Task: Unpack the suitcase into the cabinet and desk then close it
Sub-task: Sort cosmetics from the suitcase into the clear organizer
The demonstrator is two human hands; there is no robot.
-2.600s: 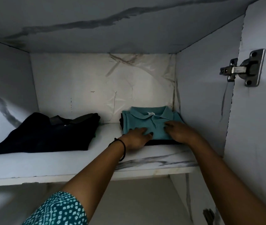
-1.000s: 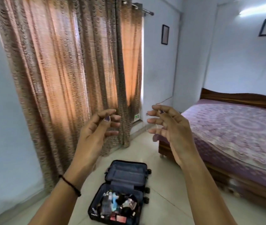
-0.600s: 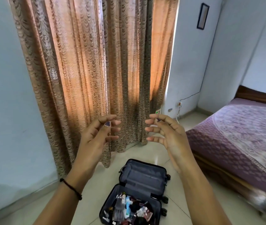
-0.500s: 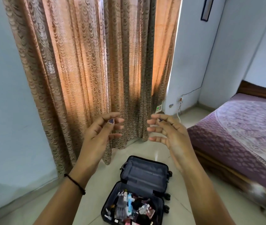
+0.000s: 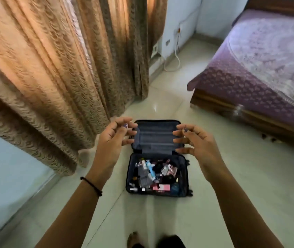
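A small dark suitcase [image 5: 156,138] lies open on the tiled floor straight ahead, its bare lid half farther from me. The near half holds several small toiletries and cosmetics [image 5: 153,174], among them a pale blue tube and a pink box. My left hand [image 5: 114,140] and my right hand [image 5: 194,142] hover in the air above the case, one on each side of the lid, fingers loosely curled and holding nothing. Neither hand touches the case.
Long brown patterned curtains [image 5: 62,68] hang at the left, reaching the floor. A bed with a purple cover [image 5: 260,72] stands at the right. A white cable [image 5: 176,58] trails by the far wall. My foot [image 5: 133,238] shows at the bottom edge.
I have turned from the cabinet shelf with the folded teal shirt to the room. The view has tilted down, and the suitcase now sits centred below my raised hands.
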